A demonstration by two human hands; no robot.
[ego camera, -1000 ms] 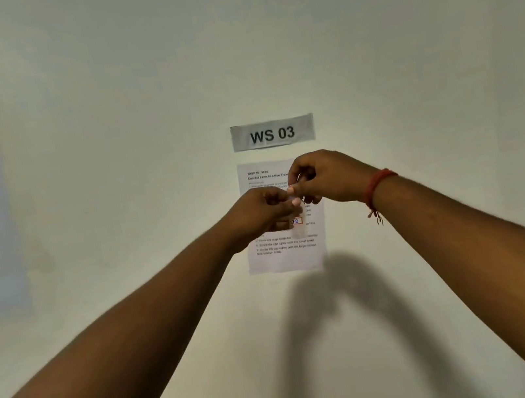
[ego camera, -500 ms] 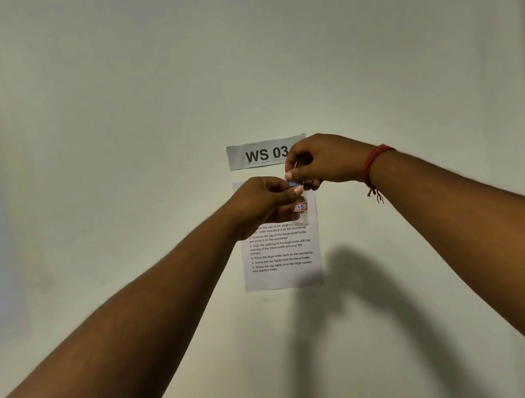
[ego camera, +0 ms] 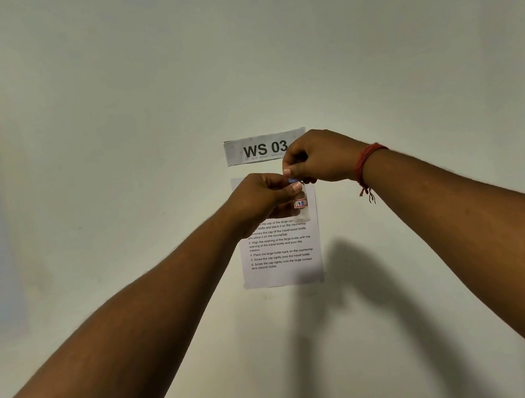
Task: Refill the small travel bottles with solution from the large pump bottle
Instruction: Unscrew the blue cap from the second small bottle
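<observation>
Two hands meet at arm's length before a pale wall: my left hand (ego camera: 262, 195) wraps its fingers round a small clear travel bottle (ego camera: 300, 205) with a red-edged sticker, while my right hand (ego camera: 315, 159) pinches the blue cap (ego camera: 293, 180) on top. Both hover in front of the instruction sheet (ego camera: 280, 254), below the "WS 03" sign (ego camera: 255, 150). I judge the bottle light, thin-walled and smooth, likely to squash or slip, so I would hold its middle firmly but gently and turn only the cap. No worktop or pump bottle shows.
</observation>
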